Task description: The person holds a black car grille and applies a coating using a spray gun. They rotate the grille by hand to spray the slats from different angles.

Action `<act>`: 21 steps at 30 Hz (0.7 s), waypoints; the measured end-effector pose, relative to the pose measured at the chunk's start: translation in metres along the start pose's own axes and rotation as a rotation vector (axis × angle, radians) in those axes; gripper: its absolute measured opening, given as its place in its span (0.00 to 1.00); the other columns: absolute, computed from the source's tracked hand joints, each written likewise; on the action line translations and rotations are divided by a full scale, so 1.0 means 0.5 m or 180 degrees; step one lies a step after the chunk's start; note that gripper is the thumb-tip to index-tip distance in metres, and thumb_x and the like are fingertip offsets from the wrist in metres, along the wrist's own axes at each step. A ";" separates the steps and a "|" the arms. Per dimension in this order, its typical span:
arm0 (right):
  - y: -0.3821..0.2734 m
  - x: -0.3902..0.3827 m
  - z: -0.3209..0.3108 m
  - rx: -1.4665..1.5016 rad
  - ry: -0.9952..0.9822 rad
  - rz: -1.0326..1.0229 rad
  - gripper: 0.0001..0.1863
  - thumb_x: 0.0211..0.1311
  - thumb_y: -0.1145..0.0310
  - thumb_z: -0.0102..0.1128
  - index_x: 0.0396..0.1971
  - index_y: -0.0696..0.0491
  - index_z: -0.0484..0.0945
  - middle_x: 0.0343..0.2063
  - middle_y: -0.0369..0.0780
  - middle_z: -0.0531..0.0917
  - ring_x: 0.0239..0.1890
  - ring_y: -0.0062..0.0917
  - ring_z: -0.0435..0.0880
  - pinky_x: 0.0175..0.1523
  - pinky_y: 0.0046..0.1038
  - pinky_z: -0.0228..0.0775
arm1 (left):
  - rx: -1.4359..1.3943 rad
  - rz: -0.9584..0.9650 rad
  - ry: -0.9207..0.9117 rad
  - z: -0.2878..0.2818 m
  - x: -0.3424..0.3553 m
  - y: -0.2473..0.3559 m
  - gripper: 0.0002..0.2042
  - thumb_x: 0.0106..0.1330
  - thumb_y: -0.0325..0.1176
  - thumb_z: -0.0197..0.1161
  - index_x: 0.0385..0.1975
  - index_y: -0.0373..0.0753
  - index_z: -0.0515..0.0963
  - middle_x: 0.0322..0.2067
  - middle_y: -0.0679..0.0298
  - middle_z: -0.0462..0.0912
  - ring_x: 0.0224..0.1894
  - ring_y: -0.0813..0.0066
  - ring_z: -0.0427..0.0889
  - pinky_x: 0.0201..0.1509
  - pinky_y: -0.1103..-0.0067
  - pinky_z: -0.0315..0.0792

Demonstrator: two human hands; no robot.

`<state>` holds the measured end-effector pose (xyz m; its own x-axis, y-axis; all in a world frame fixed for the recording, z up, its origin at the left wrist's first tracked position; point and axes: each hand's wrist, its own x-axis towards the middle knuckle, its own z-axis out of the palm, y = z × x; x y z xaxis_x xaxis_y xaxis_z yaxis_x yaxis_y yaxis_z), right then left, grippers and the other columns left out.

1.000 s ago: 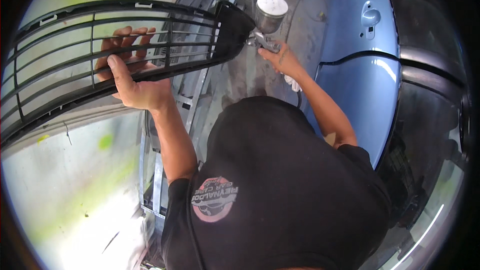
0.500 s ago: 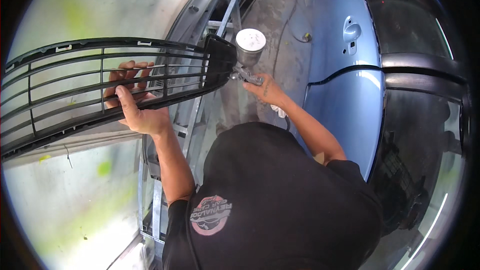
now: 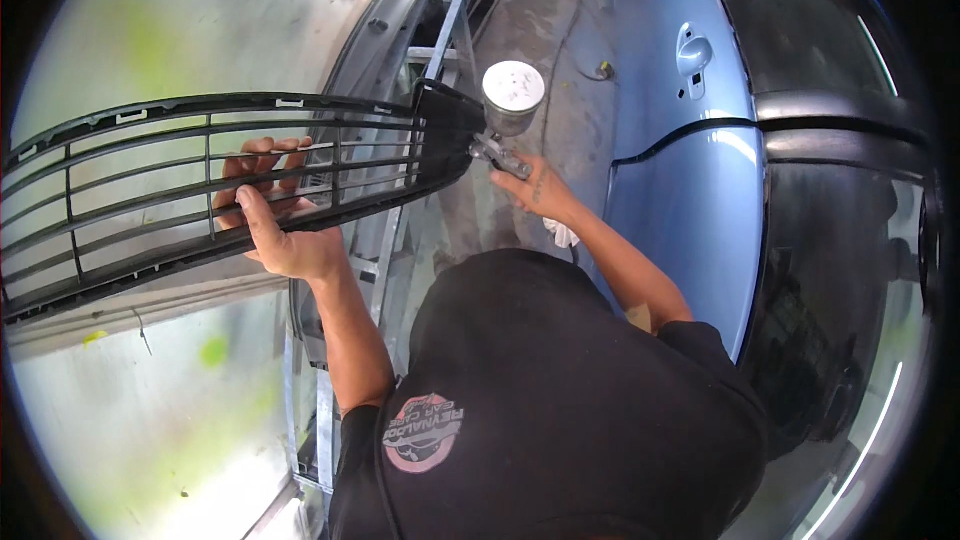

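Note:
A long black plastic car grille (image 3: pixel 208 172) stretches from the left rim toward the middle, held up by my left hand (image 3: pixel 285 225). The thumb lies on the near side of its bars and the fingers show behind them. My right hand (image 3: pixel 535 188) is wrapped round the handle of a metal spray gun (image 3: pixel 500 153). On top of the gun sits a cup (image 3: pixel 513 97) with a white lid. The gun's front end is close by the grille's solid right end; whether they touch I cannot tell.
To the right stands a light blue car (image 3: pixel 675 230) with a door handle (image 3: pixel 693 55). A metal stand (image 3: pixel 450 35) with a long dark panel (image 3: pixel 375 25) on it is beyond the grille. A hose (image 3: pixel 560 65) runs along the floor. A paint-spotted pale wall (image 3: pixel 190 35) is at left.
The grille and my left hand have dropped slightly and shifted a little right in the picture. The spray gun, still in my right hand, has tilted a little and its cup sits slightly further right.

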<state>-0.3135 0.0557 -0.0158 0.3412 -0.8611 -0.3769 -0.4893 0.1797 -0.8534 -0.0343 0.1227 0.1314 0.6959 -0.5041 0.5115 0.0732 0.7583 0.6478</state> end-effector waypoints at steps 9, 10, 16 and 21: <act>0.049 -0.025 0.038 -0.0043 0.0446 -0.0378 0.24 0.68 0.51 0.67 0.51 0.57 0.81 0.26 0.34 0.82 0.21 0.18 0.77 0.29 0.26 0.73 | 0.0116 -0.0134 -0.0177 -0.021 -0.005 0.014 0.11 0.76 0.33 0.51 0.47 0.31 0.66 0.47 0.41 0.77 0.45 0.51 0.82 0.50 0.53 0.83; 0.051 -0.029 0.047 -0.0131 0.0548 -0.0442 0.24 0.68 0.52 0.66 0.51 0.57 0.81 0.26 0.34 0.82 0.21 0.18 0.77 0.29 0.26 0.73 | 0.0126 -0.0178 -0.0174 -0.027 -0.008 0.015 0.11 0.76 0.33 0.51 0.48 0.32 0.67 0.48 0.42 0.76 0.46 0.51 0.81 0.51 0.52 0.82; -0.015 -0.066 0.052 0.0085 0.0457 -0.0516 0.22 0.69 0.53 0.66 0.49 0.57 0.81 0.27 0.35 0.82 0.24 0.18 0.78 0.31 0.26 0.75 | 0.0027 -0.0144 -0.0313 -0.050 -0.008 0.020 0.08 0.76 0.32 0.51 0.41 0.32 0.65 0.46 0.44 0.75 0.47 0.52 0.81 0.51 0.53 0.83; -0.023 -0.075 0.065 0.0060 0.0651 -0.0720 0.25 0.69 0.54 0.66 0.56 0.57 0.80 0.27 0.35 0.81 0.25 0.18 0.78 0.32 0.25 0.74 | -0.0131 -0.0095 -0.0339 -0.053 -0.013 0.024 0.10 0.75 0.31 0.50 0.37 0.28 0.66 0.44 0.42 0.76 0.43 0.52 0.83 0.49 0.57 0.84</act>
<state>-0.2946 0.1015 -0.0034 0.2701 -0.9578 -0.0979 -0.4038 -0.0204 -0.9146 -0.0192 0.1460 0.1207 0.6132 -0.5660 0.5510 0.1233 0.7575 0.6410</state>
